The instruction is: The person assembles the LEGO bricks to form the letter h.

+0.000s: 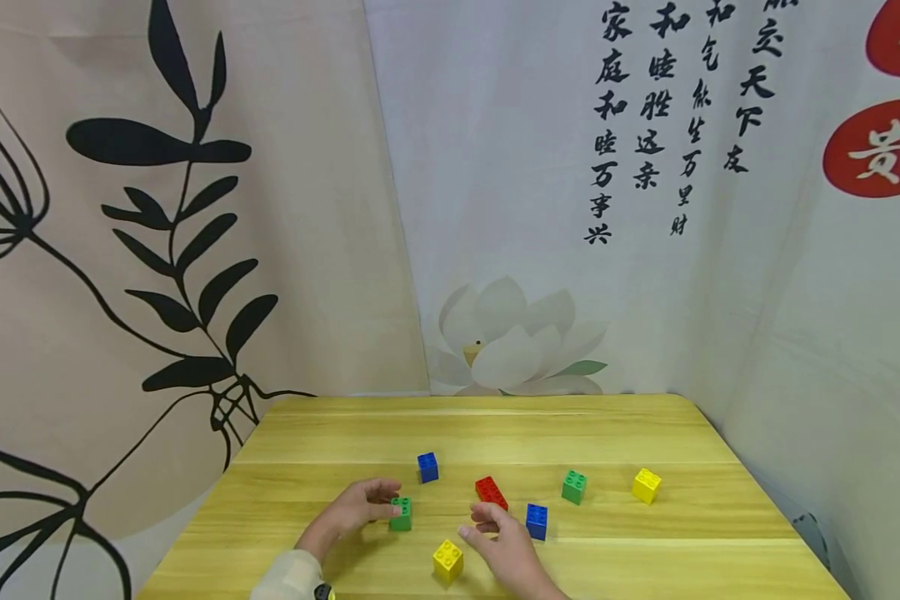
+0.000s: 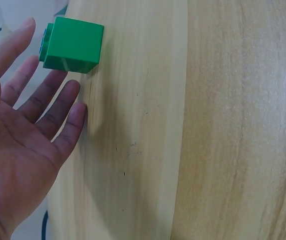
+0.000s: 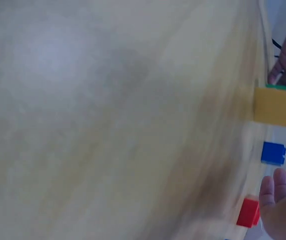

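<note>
A green toy block with studs on top stands on the wooden table, left of the middle. Around its far left side reaches my left hand, thumb and fingers spread apart. In the left wrist view the fingers lie loosely beside the green block, none of them curled round it. My right hand hovers with fingers relaxed between a yellow block and a blue block. Just beyond its fingertips lies a longer red block. The right wrist view shows that hand beside the red block.
Farther back on the table stand another blue block, a second green block and a second yellow block at the right. A printed cloth backdrop hangs behind the table's far edge.
</note>
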Demonstrator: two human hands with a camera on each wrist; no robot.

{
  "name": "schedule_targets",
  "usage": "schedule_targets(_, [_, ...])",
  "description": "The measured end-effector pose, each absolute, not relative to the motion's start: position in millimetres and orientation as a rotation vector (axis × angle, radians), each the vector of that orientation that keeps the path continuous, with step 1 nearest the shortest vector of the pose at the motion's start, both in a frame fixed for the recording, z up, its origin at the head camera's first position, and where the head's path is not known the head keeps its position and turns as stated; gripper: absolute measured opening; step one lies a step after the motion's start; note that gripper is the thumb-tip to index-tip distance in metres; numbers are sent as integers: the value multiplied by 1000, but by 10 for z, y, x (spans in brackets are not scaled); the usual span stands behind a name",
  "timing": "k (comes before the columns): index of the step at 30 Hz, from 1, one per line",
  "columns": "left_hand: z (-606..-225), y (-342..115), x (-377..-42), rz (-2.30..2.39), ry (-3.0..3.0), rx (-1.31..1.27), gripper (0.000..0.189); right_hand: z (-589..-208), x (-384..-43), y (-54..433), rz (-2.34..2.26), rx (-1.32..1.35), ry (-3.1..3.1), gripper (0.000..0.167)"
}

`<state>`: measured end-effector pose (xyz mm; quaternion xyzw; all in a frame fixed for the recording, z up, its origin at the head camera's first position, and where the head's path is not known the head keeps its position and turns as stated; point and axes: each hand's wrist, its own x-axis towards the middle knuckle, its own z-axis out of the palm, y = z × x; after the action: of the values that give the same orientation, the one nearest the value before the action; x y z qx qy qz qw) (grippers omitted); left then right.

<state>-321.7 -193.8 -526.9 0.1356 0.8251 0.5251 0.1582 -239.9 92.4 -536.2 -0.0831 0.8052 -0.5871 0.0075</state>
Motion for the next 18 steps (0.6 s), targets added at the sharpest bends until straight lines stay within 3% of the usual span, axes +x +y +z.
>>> schedule_targets(18, [-5319, -1974, -3224, 1487, 2362, 403, 57, -5544, -2342, 739, -1736, -168, 2415, 67])
